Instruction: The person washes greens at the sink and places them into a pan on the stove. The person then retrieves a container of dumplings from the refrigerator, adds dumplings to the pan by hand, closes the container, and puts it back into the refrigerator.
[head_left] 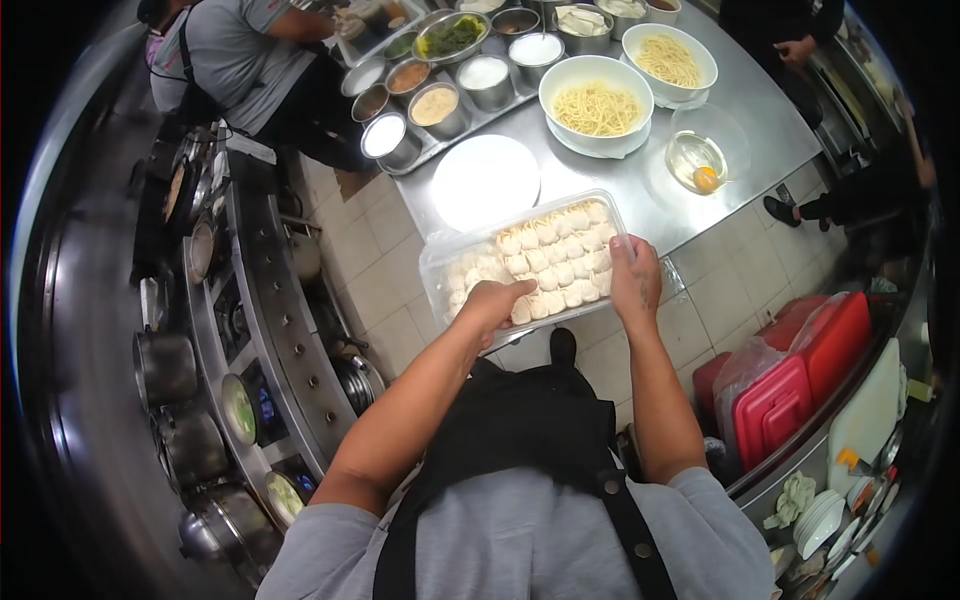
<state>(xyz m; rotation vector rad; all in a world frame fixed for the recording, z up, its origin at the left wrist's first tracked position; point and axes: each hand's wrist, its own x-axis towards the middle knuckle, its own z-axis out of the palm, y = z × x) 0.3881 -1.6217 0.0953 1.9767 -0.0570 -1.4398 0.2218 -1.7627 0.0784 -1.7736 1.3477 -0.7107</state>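
A clear plastic container (611,205) with rows of pale dumplings (553,258) is held between my hands at the steel table's near edge. My left hand (492,305) grips its near side, thumb over the rim by the dumplings. Around the right end of the container my right hand (636,272) is closed, thumb on top. A translucent lid or film seems to cover the left part. Just beyond lies a round white plate (486,182). Two white bowls of noodles (597,108) stand farther back, and a clear bowl with egg (704,178) is at the right.
Metal tubs of ingredients (437,108) fill a tray at the back left. A stove (290,340) with pans runs along the left. Red bins (790,390) stand at the right. One person (250,70) is at the upper left, another (780,40) at the upper right.
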